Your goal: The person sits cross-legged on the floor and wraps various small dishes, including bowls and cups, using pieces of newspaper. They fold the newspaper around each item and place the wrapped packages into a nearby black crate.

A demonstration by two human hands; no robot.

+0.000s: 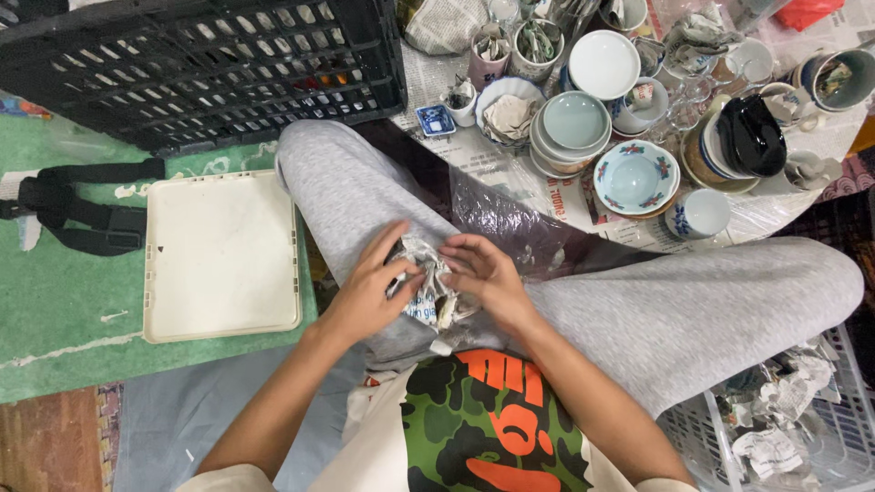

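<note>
I'm looking down at a person sitting cross-legged on the floor in grey trousers, both hands working a crumpled newspaper bundle [427, 290] in the lap. The left hand [369, 290] has its fingers curled around the left side of the bundle, gripping it; the right hand [488, 276] has its fingers bent over the top right edge, pinching the paper. The bundle rests against the left thigh, just above the hem of a camouflage shirt [474, 428]. I can't tell what is inside; the paper hides it, and I can't say for sure whether it is going on or coming off. Judging progress from how things lie: ahead on spread newspaper stands a crowd of bare dishes, among them a flowered bowl [635, 177], a stack of pale green bowls [572, 132], a white plate [603, 64], a black bowl [751, 135] and a small blue square dish [435, 119], and several cups hold paper wads. At lower right a white basket [838, 428] holds loose crumpled paper [775, 410]. So a good share of pieces sit unwrapped, and this one is mid-handling. To the left lie a cream tray [221, 255] on a green mat [55, 301], a black strap [82, 205], and a black crate [210, 64] behind it. How many bundles are left I can't see.
</note>
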